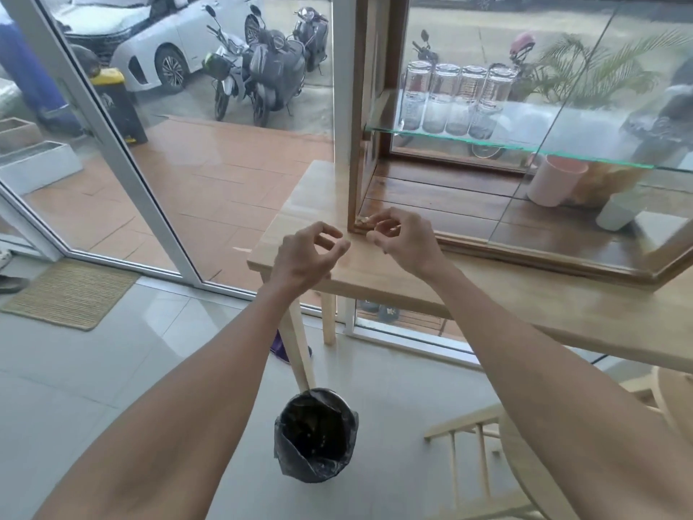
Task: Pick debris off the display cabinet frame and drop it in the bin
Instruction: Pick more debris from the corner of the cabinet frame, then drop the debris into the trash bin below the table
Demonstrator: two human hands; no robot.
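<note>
Picking step: right hand [403,238] pinches pale debris [363,220] at the cabinet frame's [487,249] lower-left corner on the tabletop [300,219]; left hand [305,253] hovers, loosely curled, empty. Next, probably: carry it down to the bin [317,435] on the floor.

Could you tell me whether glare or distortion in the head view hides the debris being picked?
Head view: daylight, wide-angle bowing at the edges; street reflections wash over the cabinet glass, yet the right hand and debris at the frame corner stay readable, slightly soft; the bin is clear.
</note>
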